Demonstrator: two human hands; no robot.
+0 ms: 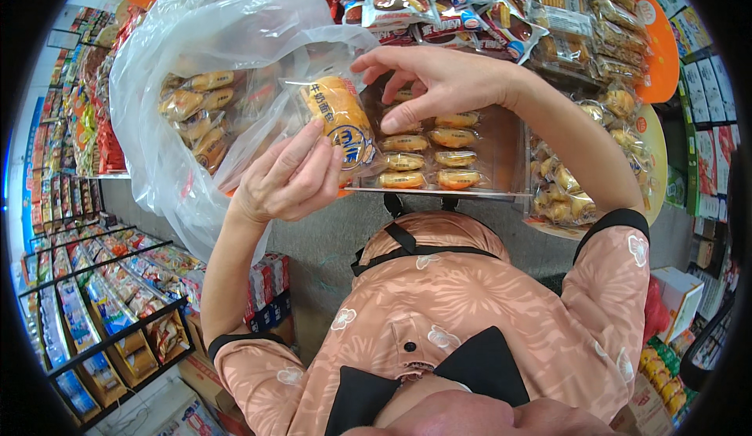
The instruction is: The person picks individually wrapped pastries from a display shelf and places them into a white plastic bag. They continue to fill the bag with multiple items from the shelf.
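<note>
My left hand [294, 174] holds a clear-wrapped bread roll [338, 113] that bears printed writing, pinched between thumb and fingers. My right hand [437, 86] hovers just right of that roll, its fingers apart and nothing in them. Below it, wrapped rolls [402, 161] stand in two rows inside a clear-walled display bin [499, 160]; the far part of the rows is hidden by this hand. To the left, a large translucent plastic bag [170, 42] lies opened, with several similar wrapped rolls [202, 113] inside.
Behind the bin lie packaged pastries [399, 4] and wrapped biscuits [564, 19]. Bagged small buns [567, 183] fill a bin at the right, near an orange rounded panel [658, 48]. Snack racks [106, 318] stand at lower left. A white carton [675, 301] sits at lower right.
</note>
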